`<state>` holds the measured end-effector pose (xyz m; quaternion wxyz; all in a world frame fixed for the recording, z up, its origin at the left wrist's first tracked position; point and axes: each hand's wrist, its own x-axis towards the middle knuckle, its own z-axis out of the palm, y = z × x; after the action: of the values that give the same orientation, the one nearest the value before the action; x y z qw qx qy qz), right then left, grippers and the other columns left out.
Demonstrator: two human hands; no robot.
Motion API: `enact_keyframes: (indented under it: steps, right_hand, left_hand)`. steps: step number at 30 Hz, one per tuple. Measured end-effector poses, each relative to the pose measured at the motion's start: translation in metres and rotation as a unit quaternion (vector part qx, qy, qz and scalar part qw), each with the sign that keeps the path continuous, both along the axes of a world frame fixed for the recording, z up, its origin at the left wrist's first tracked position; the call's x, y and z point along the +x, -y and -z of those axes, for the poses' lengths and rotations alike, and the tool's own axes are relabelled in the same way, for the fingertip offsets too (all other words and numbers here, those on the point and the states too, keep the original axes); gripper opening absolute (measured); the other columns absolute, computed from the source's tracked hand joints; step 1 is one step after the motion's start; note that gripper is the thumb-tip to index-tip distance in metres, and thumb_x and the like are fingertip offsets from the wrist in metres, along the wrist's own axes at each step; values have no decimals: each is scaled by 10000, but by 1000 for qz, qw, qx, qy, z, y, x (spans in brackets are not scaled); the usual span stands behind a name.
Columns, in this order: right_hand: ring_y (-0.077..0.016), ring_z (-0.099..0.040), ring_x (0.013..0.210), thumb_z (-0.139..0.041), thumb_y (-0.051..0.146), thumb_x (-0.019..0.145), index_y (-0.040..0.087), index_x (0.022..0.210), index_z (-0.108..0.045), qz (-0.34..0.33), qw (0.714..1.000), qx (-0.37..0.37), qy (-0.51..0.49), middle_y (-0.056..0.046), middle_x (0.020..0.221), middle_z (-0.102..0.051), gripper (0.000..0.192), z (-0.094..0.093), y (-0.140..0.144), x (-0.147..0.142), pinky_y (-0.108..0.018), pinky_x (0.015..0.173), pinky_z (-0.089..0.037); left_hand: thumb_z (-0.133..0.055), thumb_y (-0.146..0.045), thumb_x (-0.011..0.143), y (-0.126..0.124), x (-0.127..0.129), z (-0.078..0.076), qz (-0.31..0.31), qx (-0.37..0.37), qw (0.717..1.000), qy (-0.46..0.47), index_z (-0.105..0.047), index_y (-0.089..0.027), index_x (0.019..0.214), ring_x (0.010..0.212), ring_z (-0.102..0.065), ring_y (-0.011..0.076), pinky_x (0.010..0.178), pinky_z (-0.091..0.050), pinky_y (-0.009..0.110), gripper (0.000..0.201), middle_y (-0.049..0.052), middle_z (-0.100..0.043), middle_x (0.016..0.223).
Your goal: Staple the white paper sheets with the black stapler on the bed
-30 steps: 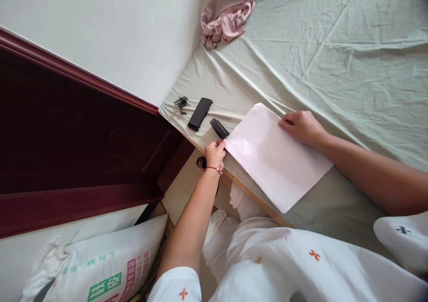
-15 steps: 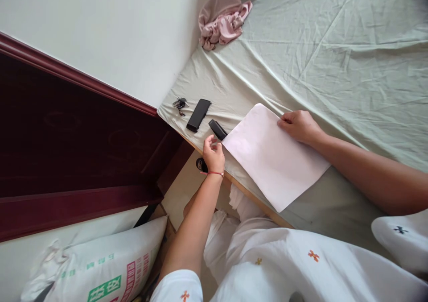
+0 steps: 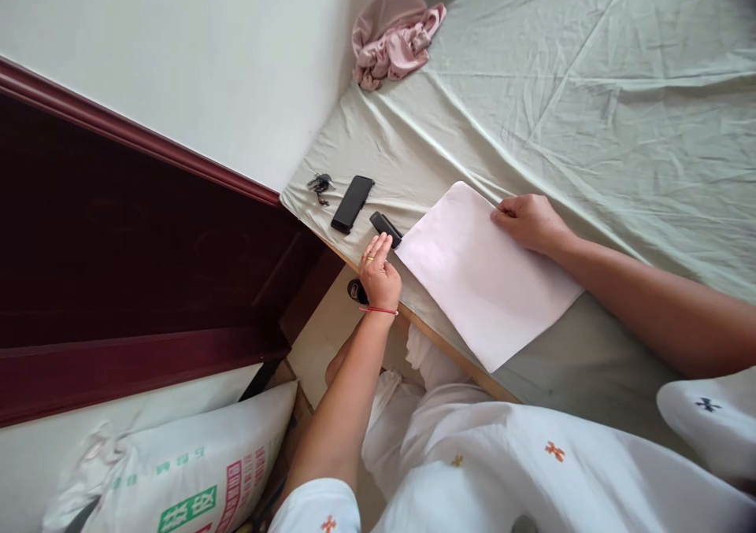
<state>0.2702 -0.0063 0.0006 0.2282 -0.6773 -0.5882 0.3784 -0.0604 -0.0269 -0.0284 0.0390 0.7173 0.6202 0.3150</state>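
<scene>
A sheet of pale pinkish-white paper (image 3: 481,277) lies at the front edge of the sheet-covered surface. My right hand (image 3: 531,222) is closed on its far right edge, thumb on top. At the paper's left corner sits a black, stapler-like object (image 3: 385,227), its near end against or over the corner. My left hand (image 3: 379,275) is beside it, fingers stretched out and close together, fingertips at its near side; whether they touch it I cannot tell. A ring and a red wrist string show on this hand.
A black phone (image 3: 353,204) and a bunch of keys (image 3: 320,183) lie left of the paper. Crumpled pink cloth (image 3: 397,41) rests by the wall on the wrinkled green sheet (image 3: 567,100). A white printed sack (image 3: 194,462) stands on the floor at lower left.
My left hand's fingers have straightened from a loose curl and tilted towards the black stapler-like object. My right hand and the paper have stayed in place.
</scene>
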Motion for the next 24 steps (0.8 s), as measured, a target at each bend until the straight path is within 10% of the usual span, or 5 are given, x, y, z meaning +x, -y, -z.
enact_keyframes:
  steps: [12, 24]
  right_hand:
    - [-178, -521, 633, -604, 287, 882, 200, 755, -682, -2, 1000, 13, 6, -34, 659, -616, 173, 2, -1, 1, -325, 631, -388]
    - [-168, -461, 619, -582, 305, 896, 225, 662, -554, 57, 994, 94, -29, -14, 614, -525, 249, 10, 1, 3, -336, 648, -383]
  left_hand:
    - [-453, -6, 817, 6, 4, 12, -35, -17, 998, -54, -791, -263, 1286, 1400, -643, 252, 1328, -257, 547, 633, 89, -712, 1453]
    - [-477, 3, 798, 5, 9, 7, -11, 14, 999, 49, -747, -219, 1342, 1376, -657, 235, 1221, -477, 420, 647, 101, -705, 1465]
